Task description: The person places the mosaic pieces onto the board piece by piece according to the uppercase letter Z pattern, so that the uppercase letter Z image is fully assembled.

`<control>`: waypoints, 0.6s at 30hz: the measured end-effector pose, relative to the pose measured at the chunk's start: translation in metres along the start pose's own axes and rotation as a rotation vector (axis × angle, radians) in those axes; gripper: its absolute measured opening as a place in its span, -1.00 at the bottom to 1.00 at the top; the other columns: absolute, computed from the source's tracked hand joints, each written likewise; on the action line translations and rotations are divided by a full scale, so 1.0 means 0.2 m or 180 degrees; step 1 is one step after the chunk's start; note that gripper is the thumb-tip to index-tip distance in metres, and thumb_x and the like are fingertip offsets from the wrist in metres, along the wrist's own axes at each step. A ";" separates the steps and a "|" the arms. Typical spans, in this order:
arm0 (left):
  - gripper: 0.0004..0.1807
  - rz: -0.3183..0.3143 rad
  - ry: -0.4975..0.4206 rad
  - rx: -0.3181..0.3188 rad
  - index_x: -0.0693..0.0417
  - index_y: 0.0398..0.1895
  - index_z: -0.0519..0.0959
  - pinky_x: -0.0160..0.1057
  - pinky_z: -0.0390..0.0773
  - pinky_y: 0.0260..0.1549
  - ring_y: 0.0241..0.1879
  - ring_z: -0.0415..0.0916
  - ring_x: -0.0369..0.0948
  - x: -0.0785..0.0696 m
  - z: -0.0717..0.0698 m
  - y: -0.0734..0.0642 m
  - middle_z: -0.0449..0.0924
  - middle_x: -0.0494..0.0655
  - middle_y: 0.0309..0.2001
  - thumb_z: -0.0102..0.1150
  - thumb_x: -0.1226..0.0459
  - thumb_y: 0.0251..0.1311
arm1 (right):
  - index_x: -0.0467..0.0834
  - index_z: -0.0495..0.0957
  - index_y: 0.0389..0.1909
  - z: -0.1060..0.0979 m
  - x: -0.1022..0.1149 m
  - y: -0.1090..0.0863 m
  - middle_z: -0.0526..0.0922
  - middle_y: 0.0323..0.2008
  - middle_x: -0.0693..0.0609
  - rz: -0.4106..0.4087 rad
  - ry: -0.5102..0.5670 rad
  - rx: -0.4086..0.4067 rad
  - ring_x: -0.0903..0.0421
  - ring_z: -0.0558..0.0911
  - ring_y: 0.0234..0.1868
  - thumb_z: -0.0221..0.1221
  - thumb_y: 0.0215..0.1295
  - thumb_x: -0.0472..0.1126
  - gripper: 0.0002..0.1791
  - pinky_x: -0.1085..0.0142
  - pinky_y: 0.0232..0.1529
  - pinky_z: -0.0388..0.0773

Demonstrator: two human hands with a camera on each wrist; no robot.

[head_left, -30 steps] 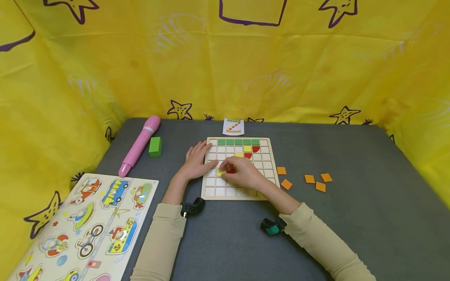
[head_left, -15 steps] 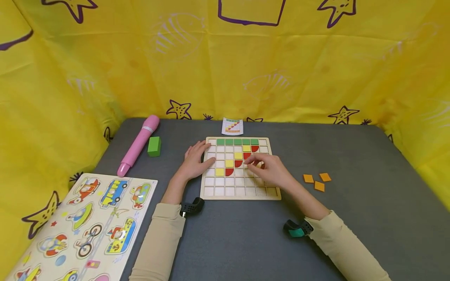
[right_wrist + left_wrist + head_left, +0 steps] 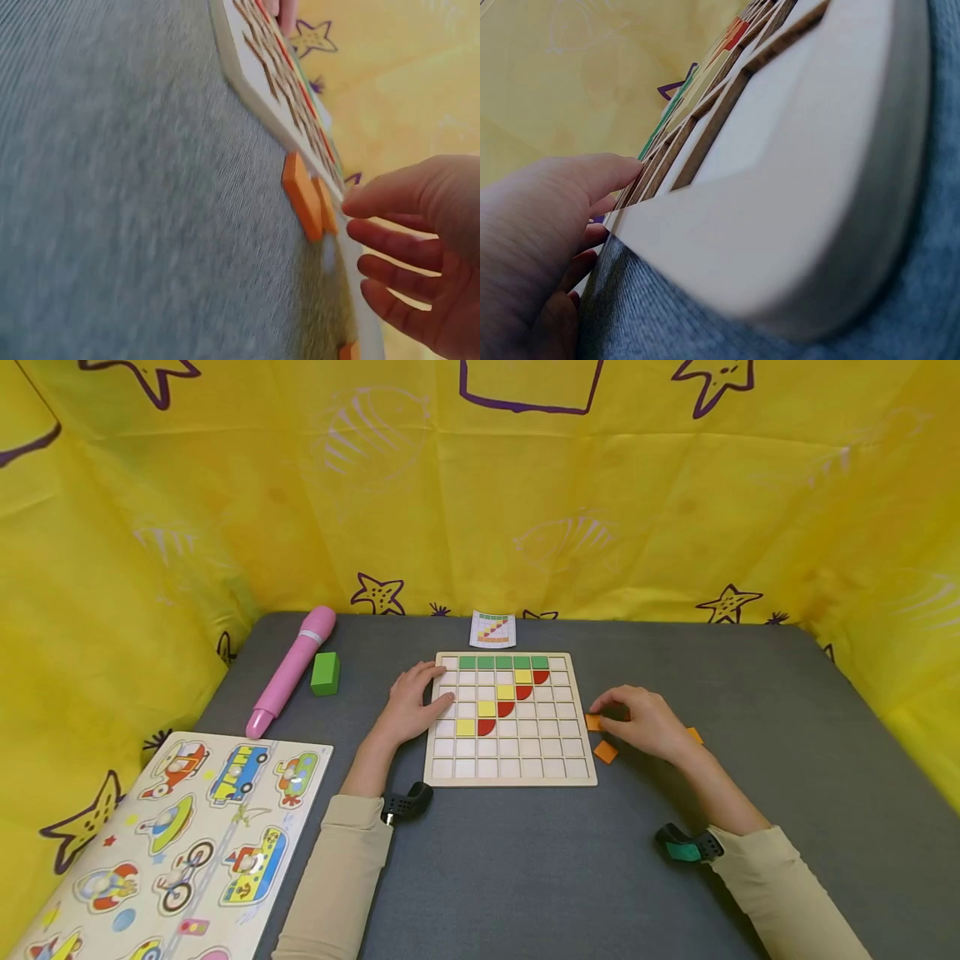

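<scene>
A wooden grid board (image 3: pixel 512 782) lies on the table. It bears a row of green squares (image 3: pixel 504 662) and a diagonal of yellow squares (image 3: pixel 487 709) beside red quarter-circles (image 3: pixel 506 709). My left hand (image 3: pixel 408 706) rests along the board's left edge, thumb over the rim, as the left wrist view (image 3: pixel 540 217) also has it. Off the board's right edge, my right hand (image 3: pixel 645 722) hovers with thumb and fingers parted around an orange square tile (image 3: pixel 593 722). A second orange tile (image 3: pixel 605 752) lies just below; others are mostly hidden behind the hand, one tile (image 3: pixel 695 735) peeking out.
A small pattern card (image 3: pixel 492 630) lies behind the board. To the left are a green block (image 3: pixel 326 674), a pink microphone-shaped stick (image 3: pixel 291 672) and a large picture puzzle board (image 3: pixel 180 827). Yellow cloth (image 3: pixel 480 518) surrounds the dark table.
The right hand has left the board and moved right to the orange tiles, uncovering the yellow and red pieces of the diagonal. The left hand has stayed at the board's edge.
</scene>
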State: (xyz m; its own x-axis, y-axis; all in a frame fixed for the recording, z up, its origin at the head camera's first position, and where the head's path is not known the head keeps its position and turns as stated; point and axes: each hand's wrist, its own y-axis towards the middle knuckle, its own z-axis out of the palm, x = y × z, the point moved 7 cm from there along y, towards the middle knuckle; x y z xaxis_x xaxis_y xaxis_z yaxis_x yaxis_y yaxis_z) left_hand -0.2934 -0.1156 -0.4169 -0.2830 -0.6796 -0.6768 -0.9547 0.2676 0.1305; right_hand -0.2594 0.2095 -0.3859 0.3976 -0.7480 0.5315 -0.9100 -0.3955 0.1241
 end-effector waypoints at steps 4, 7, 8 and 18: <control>-0.41 -0.0002 -0.0002 -0.0009 0.28 0.35 0.34 0.16 -0.19 0.39 0.44 -0.01 0.15 0.00 0.00 0.00 0.17 0.29 0.40 0.11 0.16 0.34 | -0.14 0.67 -0.18 0.01 -0.02 -0.02 0.68 -0.16 -0.07 0.0055 -0.0016 0.0089 -0.07 0.57 -0.11 0.31 0.19 -0.29 -0.83 0.02 -0.07 0.43; -0.41 -0.0001 0.0016 -0.0018 0.28 0.35 0.35 0.17 -0.18 0.38 0.44 0.00 0.15 0.00 0.00 0.00 0.19 0.28 0.40 0.11 0.16 0.33 | -0.14 0.67 -0.18 0.01 -0.03 -0.02 0.68 -0.17 -0.05 0.0116 0.0019 0.0066 -0.05 0.58 -0.12 0.32 0.20 -0.25 -0.82 0.04 -0.07 0.45; -0.41 0.0003 0.0026 -0.0020 0.28 0.35 0.35 0.18 -0.18 0.38 0.43 0.01 0.15 0.00 0.00 0.00 0.19 0.29 0.40 0.11 0.16 0.33 | -0.15 0.67 -0.18 0.01 -0.03 -0.02 0.68 -0.18 -0.05 0.0121 0.0031 0.0045 -0.04 0.59 -0.13 0.32 0.20 -0.24 -0.82 0.04 -0.07 0.46; -0.41 -0.0053 0.0039 0.0008 0.26 0.35 0.35 0.16 -0.19 0.39 0.45 -0.01 0.13 0.01 0.01 0.01 0.17 0.27 0.41 0.11 0.16 0.33 | -0.19 0.66 -0.15 0.01 -0.05 -0.04 0.67 -0.18 -0.08 0.0156 0.0044 -0.0006 -0.05 0.60 -0.15 0.36 0.19 -0.21 -0.76 0.01 -0.09 0.49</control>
State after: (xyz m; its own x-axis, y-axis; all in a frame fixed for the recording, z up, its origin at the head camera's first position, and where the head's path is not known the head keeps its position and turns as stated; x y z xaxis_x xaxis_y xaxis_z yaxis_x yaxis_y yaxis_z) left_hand -0.2950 -0.1153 -0.4189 -0.2682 -0.6924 -0.6698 -0.9590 0.2579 0.1174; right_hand -0.2551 0.2195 -0.3930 0.3510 -0.7589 0.5486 -0.9286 -0.3577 0.0992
